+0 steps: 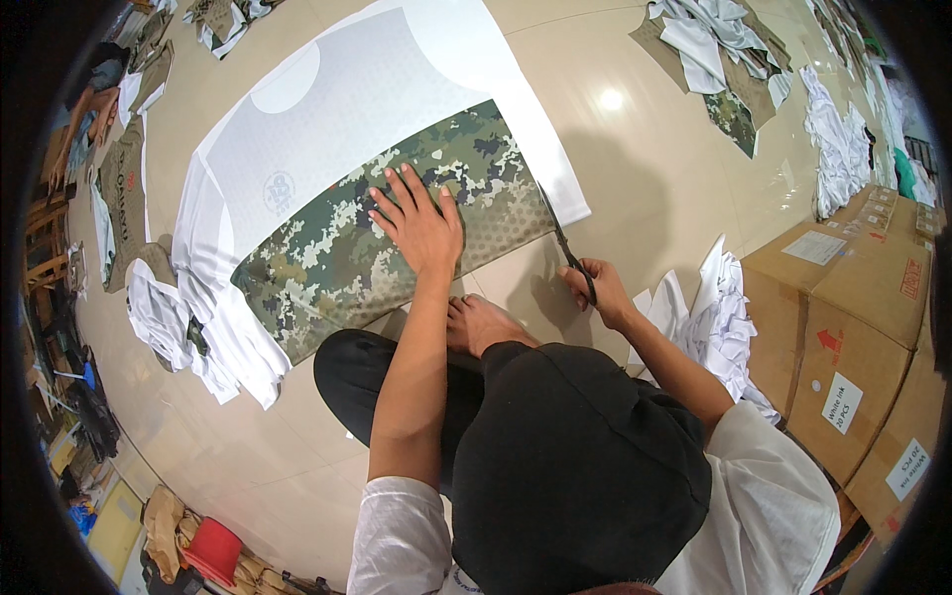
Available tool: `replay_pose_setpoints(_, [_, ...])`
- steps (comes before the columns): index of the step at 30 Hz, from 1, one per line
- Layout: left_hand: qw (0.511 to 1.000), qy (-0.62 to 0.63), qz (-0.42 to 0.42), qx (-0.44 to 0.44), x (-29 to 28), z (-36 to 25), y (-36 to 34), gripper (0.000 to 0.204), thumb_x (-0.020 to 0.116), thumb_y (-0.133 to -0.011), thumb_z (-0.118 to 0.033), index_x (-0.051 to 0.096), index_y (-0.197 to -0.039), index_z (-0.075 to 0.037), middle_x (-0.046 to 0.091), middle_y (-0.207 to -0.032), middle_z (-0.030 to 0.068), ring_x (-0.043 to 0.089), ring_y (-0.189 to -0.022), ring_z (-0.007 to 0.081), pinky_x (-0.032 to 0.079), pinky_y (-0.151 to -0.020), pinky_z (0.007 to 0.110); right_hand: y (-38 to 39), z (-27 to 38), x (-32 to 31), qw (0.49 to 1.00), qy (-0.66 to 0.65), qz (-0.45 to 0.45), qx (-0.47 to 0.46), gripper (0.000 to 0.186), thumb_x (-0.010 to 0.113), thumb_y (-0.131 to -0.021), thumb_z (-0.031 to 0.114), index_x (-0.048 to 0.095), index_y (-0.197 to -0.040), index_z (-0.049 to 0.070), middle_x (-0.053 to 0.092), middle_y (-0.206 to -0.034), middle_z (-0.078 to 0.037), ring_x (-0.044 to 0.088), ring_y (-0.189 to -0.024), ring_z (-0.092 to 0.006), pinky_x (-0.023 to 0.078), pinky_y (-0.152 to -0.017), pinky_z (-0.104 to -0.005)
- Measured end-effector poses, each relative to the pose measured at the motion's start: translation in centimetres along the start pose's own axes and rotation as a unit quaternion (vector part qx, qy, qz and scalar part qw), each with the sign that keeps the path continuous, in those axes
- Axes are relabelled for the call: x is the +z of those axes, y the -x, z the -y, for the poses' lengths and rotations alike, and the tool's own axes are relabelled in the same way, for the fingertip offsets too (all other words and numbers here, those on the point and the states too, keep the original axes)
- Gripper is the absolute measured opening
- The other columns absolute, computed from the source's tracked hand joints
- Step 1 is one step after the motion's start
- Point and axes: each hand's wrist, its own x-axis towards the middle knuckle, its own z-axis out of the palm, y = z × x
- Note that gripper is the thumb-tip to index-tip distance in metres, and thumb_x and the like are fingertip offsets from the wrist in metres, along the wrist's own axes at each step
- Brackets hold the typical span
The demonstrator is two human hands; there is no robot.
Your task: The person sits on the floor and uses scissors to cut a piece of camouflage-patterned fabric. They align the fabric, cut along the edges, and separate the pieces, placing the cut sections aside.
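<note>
My left hand (pixel 424 226) lies flat, fingers spread, on a folded green-and-tan camouflage fabric (pixel 332 248). My right hand (pixel 603 290) grips a pair of dark scissors (pixel 561 236) by the handles. The blades reach up along the right edge of the camouflage fabric, where it meets the white fabric; the tips are too fine to make out whether they are spread. Under and beyond the camouflage part spreads a large white fabric sheet (pixel 456 45), with a shirt-shaped outline and a faint round print.
My bare foot (pixel 482 322) rests by the fabric's near edge. White scraps (pixel 716 322) pile on the tiled floor (pixel 555 74) at right, beside cardboard boxes (pixel 793 263). Other cut pieces (pixel 729 59) lie far right; white cloth (pixel 223 342) bunches at left.
</note>
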Motion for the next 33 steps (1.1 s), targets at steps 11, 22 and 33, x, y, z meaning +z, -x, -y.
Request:
replay_pose_setpoints(11, [1.000, 0.002, 0.000, 0.002, 0.0, -0.1, -0.1, 0.073, 0.035, -0.111, -0.050, 0.022, -0.170, -0.009, 0.018, -0.177, 0.0198, 0.008, -0.161, 0.0514, 0.003, -0.129, 0.064, -1.9, 1.3, 0.7, 1.000, -0.008, -0.005, -0.020, 0.044, 0.084, -0.089, 0.045, 0.061, -0.076, 0.010, 0.056, -0.061, 0.000, 0.053, -0.049, -0.0100, 0.040, -0.046, -0.0267])
replay_pose_setpoints(22, [1.000, 0.008, 0.003, -0.001, 0.0, 0.0, -0.1, 0.073, 0.035, -0.111, -0.050, 0.023, -0.170, -0.009, 0.017, -0.177, 0.0197, 0.008, -0.161, 0.0513, 0.003, -0.129, 0.064, -1.3, 2.2, 1.1, 1.000, -0.016, -0.004, -0.013, 0.041, 0.084, -0.091, 0.037, 0.059, -0.074, 0.010, 0.056, -0.060, 0.000, 0.051, -0.048, -0.0098, 0.038, -0.045, -0.0268])
replay_pose_setpoints(33, [1.000, 0.008, 0.005, -0.005, -0.1, 0.0, -0.1, 0.073, 0.035, -0.111, -0.050, 0.023, -0.170, -0.009, 0.018, -0.177, 0.0196, 0.008, -0.161, 0.0510, 0.003, -0.129, 0.063, -1.4, 1.6, 0.8, 1.000, -0.005, -0.005, -0.013, 0.040, 0.084, -0.090, 0.036, 0.059, -0.073, 0.009, 0.056, -0.059, -0.001, 0.052, -0.048, -0.0110, 0.039, -0.045, -0.0281])
